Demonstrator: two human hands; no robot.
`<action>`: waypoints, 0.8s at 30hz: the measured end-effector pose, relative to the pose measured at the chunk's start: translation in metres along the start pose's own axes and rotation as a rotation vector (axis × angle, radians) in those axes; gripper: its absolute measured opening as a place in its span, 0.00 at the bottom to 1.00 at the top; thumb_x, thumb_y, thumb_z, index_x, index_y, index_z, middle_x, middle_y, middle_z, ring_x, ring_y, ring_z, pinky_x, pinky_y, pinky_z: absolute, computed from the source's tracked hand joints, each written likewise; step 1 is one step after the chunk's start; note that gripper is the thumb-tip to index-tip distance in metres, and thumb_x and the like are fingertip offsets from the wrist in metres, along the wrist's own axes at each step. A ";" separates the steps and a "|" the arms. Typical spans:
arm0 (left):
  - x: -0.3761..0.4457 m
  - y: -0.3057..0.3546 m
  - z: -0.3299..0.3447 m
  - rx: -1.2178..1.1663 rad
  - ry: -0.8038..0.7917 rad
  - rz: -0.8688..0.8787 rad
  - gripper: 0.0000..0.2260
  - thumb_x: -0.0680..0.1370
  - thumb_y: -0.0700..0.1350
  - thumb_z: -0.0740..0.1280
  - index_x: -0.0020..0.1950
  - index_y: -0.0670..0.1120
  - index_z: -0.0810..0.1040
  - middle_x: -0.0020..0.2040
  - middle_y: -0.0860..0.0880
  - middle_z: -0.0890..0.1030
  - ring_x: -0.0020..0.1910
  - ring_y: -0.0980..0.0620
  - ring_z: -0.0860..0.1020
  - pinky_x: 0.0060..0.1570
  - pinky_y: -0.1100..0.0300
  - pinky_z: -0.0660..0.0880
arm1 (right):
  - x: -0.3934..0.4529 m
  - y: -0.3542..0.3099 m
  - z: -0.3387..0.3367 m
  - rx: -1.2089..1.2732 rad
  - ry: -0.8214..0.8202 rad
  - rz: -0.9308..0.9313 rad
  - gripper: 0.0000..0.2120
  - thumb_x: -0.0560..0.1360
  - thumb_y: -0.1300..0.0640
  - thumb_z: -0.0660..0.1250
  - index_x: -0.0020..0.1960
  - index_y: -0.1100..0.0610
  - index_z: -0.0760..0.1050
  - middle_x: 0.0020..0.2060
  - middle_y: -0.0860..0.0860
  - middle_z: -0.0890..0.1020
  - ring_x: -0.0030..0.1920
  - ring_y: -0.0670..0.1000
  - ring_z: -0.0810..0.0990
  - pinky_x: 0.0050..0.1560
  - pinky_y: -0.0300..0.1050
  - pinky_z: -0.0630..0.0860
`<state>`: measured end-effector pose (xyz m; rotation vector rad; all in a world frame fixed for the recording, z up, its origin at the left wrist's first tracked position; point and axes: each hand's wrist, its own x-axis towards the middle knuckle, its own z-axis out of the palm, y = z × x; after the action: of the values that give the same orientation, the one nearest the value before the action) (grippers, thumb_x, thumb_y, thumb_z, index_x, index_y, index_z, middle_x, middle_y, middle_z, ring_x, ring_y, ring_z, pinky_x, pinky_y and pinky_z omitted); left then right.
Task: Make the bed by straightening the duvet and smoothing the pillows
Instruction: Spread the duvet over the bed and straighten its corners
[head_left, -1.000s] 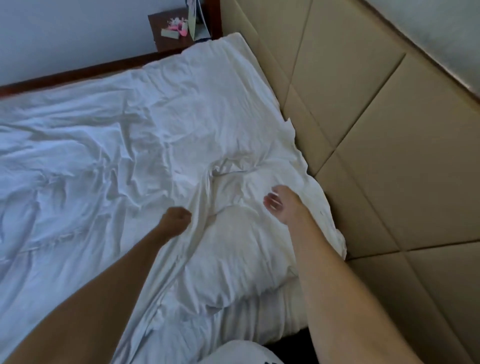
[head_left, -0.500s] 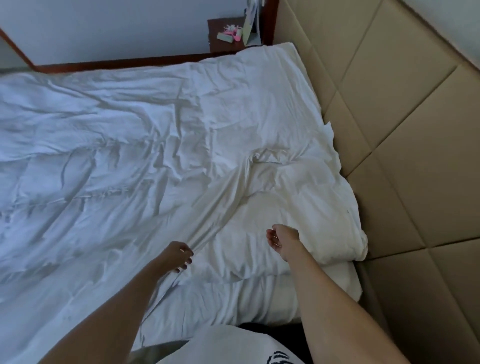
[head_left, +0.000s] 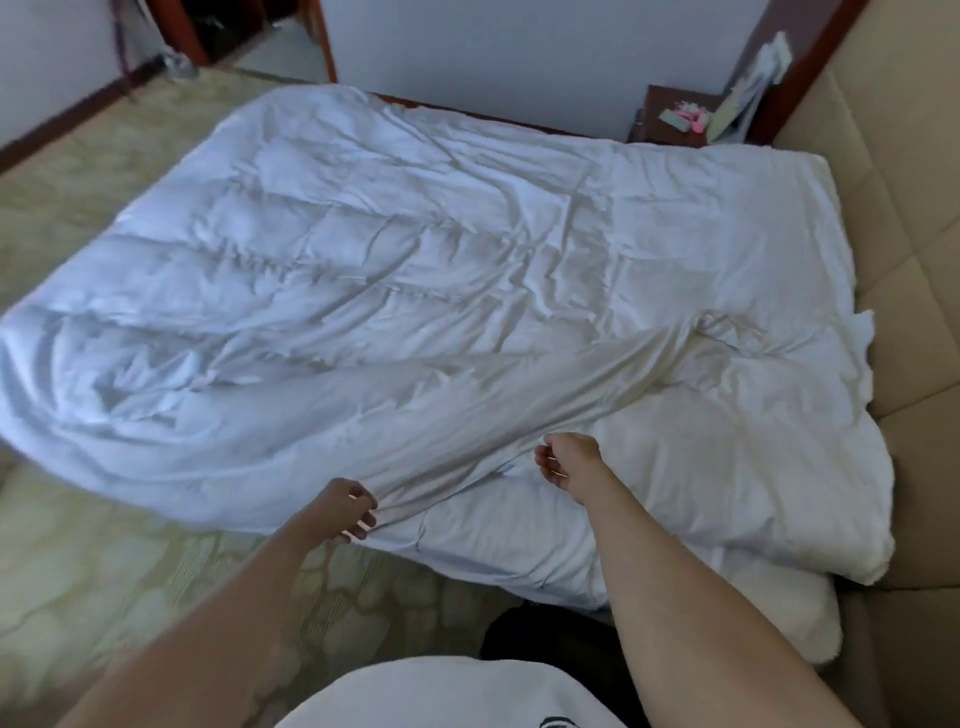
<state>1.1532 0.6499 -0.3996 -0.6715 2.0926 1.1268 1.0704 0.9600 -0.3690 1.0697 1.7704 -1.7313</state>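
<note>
A white, wrinkled duvet (head_left: 389, 270) covers the bed and is pulled into a long taut fold that runs from its middle right down to its near edge. My left hand (head_left: 345, 512) pinches the near end of that fold at the duvet's edge. My right hand (head_left: 569, 460) curls on the same fold a little further right; how firmly it grips is unclear. A white pillow (head_left: 779, 618) peeks out from under the duvet's near right corner. The duvet hides the rest of the pillows.
A beige padded headboard (head_left: 914, 260) runs along the right side. A dark bedside table (head_left: 670, 117) with small pink items and papers stands at the far right corner. Patterned green carpet (head_left: 104, 597) lies left and in front. A doorway is at the far left.
Both hands have drawn back toward me along the fold to the duvet's near edge. The view has pulled back and turned left, so the whole duvet and the carpet show.
</note>
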 end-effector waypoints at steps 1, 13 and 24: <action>-0.006 -0.018 -0.011 -0.015 0.023 -0.009 0.10 0.81 0.37 0.59 0.50 0.36 0.79 0.41 0.40 0.83 0.30 0.46 0.79 0.29 0.63 0.72 | -0.006 0.005 0.017 -0.045 -0.030 -0.014 0.08 0.77 0.67 0.59 0.44 0.61 0.75 0.32 0.54 0.79 0.29 0.49 0.76 0.32 0.41 0.74; -0.029 -0.081 -0.083 -0.238 0.116 -0.019 0.09 0.81 0.38 0.60 0.50 0.38 0.80 0.43 0.41 0.85 0.33 0.48 0.81 0.30 0.61 0.74 | -0.033 0.043 0.124 -0.319 -0.152 0.012 0.06 0.78 0.65 0.60 0.43 0.61 0.74 0.31 0.54 0.78 0.29 0.48 0.76 0.29 0.40 0.73; 0.039 -0.073 -0.151 -0.097 0.068 -0.051 0.08 0.81 0.38 0.60 0.49 0.40 0.79 0.41 0.44 0.84 0.32 0.48 0.80 0.32 0.60 0.73 | 0.032 0.030 0.212 -0.332 -0.113 0.059 0.06 0.77 0.66 0.60 0.43 0.61 0.74 0.31 0.54 0.79 0.29 0.50 0.76 0.30 0.40 0.71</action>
<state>1.1323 0.4789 -0.4043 -0.8159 2.0755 1.1985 1.0311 0.7588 -0.4380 0.8561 1.8518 -1.3715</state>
